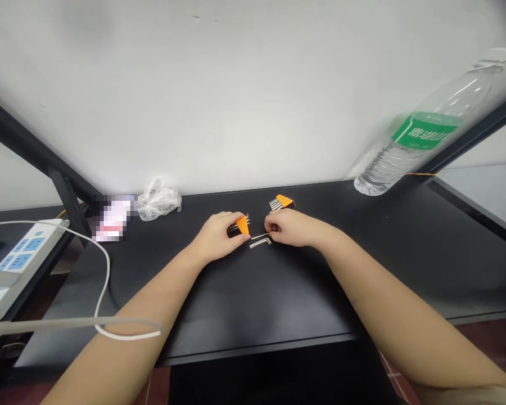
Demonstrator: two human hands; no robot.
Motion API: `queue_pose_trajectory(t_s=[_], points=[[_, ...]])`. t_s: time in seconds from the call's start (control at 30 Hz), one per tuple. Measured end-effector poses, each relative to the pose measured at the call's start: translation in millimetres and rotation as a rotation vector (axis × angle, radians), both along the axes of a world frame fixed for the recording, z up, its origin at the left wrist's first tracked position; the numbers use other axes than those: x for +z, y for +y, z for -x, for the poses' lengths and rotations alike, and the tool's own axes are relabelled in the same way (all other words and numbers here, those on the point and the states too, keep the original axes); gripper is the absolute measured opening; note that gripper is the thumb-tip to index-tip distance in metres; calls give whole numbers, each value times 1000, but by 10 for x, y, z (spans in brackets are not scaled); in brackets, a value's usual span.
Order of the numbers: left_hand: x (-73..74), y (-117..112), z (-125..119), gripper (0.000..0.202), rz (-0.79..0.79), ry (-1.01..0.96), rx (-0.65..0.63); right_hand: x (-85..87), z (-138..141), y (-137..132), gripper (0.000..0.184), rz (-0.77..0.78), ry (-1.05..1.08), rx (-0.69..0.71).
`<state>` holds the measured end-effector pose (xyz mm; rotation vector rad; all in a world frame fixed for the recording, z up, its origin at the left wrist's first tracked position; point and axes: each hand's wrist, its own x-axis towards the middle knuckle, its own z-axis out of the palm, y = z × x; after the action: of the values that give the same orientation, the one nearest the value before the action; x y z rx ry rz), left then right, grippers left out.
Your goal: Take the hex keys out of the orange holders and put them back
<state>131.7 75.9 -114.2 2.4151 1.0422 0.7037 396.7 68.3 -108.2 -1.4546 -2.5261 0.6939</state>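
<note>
Bright wall [253, 101], soft sheen on tabletop [253, 306], pixelated patch [113, 219] at left, stretched bottle [424, 132] at right

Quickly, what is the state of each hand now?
Left hand: closed, holding orange hex-key holder.
Right hand: closed, pinching one thin hex key.

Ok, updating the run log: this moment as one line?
left hand: holds orange holder; right hand: pinches metal rod; table: L-shaped metal, second orange holder

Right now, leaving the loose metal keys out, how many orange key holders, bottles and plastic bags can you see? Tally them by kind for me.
Orange key holders: 2 (held holder in the left hand, other holder just beyond the right hand)
Bottles: 1 (green-labelled bottle)
Plastic bags: 1 (crumpled bag)
Total: 4
</note>
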Motion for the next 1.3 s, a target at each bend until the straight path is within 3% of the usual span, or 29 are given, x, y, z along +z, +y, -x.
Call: queue_pose_trajectory(t_s=[0.17, 0.43, 0.8, 0.97, 1.1, 1.3], points=[[-10, 9, 4, 43, 3, -8, 5, -30, -67, 28, 18, -47, -154, -218], [-31, 14, 14, 47, 36, -34, 65, 144, -1, -62, 5, -92, 196, -57], [-18, -7, 3, 46, 60, -68, 56, 132, 88, -87, 7, -143, 201, -12], [28, -10, -8, 40, -3, -7, 14, 132, 130, -113, 16, -303, 197, -2], [63, -14, -27, 33, -51, 26, -17, 91, 225, -134, 21, -361, 292, -1], [59, -38, -51, 36, -11, -31, -10, 28, 310, -144, 17, -328, 419, 0]])
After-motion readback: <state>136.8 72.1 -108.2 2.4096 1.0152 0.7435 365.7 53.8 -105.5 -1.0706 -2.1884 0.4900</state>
